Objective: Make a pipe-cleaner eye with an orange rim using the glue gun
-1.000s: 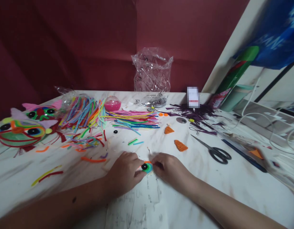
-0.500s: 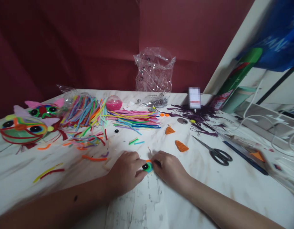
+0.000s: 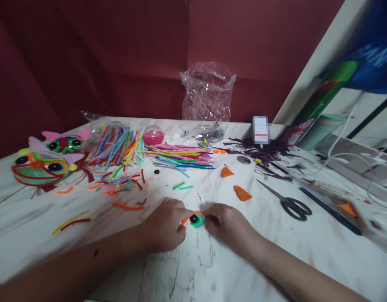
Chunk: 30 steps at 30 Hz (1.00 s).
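Observation:
Between my hands is a small round eye piece (image 3: 199, 222), made of green and blue pipe cleaner coils around a black pupil. An orange pipe cleaner (image 3: 198, 212) curves over its top edge. My left hand (image 3: 166, 224) pinches the free left end of that orange strip, slightly apart from the coils. At the right edge of the eye piece, the fingers of my right hand (image 3: 229, 226) are closed on it, and the exact grip is partly hidden. Beneath lies a sheet of paper (image 3: 177, 272) with handwriting.
Black scissors (image 3: 295, 207) and orange coiled pieces (image 3: 242, 193) lie to the right. Behind are bundled pipe cleaners (image 3: 183, 157), a pink ball (image 3: 154, 135) and purple threads (image 3: 259, 151). Decorated animal faces (image 3: 39, 170) stand at left. A blue cutter-like tool (image 3: 330, 210) lies far right.
My left fingers have drawn slightly left from the eye piece, exposing more of the orange strip and the coils. The view has shifted a little.

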### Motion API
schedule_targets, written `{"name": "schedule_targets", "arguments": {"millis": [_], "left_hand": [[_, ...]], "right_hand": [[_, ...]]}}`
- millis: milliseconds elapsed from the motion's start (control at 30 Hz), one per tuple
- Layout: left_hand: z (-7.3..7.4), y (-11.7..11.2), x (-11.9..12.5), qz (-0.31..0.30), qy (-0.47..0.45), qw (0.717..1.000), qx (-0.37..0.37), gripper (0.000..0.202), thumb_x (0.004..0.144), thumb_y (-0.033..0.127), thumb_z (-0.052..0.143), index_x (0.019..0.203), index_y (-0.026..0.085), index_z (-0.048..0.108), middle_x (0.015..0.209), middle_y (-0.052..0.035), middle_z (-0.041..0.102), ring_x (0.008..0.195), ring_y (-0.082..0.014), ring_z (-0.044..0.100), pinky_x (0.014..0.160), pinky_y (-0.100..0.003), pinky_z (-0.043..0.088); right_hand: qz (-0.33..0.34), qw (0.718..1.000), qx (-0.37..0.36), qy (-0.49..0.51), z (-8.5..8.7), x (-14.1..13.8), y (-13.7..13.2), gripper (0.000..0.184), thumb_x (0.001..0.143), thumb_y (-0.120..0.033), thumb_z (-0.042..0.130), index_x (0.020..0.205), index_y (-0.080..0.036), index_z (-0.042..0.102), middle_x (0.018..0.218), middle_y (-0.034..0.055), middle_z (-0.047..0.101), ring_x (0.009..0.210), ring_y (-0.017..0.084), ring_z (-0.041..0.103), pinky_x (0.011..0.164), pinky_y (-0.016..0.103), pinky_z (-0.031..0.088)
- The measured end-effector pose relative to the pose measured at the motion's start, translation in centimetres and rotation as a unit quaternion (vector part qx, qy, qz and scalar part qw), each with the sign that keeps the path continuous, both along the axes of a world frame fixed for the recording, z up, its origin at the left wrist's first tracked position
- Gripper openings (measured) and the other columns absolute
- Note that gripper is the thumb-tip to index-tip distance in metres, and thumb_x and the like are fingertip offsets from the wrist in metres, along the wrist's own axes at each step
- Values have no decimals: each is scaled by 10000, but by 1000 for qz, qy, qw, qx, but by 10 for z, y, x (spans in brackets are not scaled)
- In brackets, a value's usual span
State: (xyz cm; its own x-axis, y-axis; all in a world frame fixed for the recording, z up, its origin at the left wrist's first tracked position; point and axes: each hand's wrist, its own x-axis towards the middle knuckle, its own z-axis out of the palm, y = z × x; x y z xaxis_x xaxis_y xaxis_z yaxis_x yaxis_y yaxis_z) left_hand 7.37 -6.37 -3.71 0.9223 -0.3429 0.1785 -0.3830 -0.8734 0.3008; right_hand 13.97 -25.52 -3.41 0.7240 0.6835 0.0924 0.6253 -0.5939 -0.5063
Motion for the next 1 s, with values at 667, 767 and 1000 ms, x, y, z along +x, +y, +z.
{"name": "schedule_targets", "arguments": {"millis": [667, 767, 1000], "left_hand": [[12, 15, 5, -97, 40, 994, 13, 476, 677, 25, 426, 1068, 224, 611, 809, -21, 557, 812, -188, 535, 784, -290, 376], [8, 16, 7, -95, 41, 995, 9, 340, 793, 72, 413, 1015, 217, 626, 779, -18, 550, 786, -179, 535, 765, -286, 366], [5, 14, 11, -89, 38, 995, -9, 233, 841, 131, 426, 901, 191, 643, 716, -13, 556, 745, -171, 541, 723, -283, 352]], "right_hand": [[94, 989, 45, 109, 9, 14, -11, 406, 705, -10, 390, 781, -203, 739, 750, -34, 711, 650, 120, 620, 599, 196, 454], [93, 989, 45, 104, 9, 14, -10, 392, 711, -19, 393, 756, -204, 736, 772, -28, 721, 669, 127, 629, 613, 201, 459], [78, 988, 41, 128, 9, 14, -11, 404, 705, -34, 394, 799, -197, 751, 716, -35, 697, 619, 112, 594, 573, 186, 434]]}}
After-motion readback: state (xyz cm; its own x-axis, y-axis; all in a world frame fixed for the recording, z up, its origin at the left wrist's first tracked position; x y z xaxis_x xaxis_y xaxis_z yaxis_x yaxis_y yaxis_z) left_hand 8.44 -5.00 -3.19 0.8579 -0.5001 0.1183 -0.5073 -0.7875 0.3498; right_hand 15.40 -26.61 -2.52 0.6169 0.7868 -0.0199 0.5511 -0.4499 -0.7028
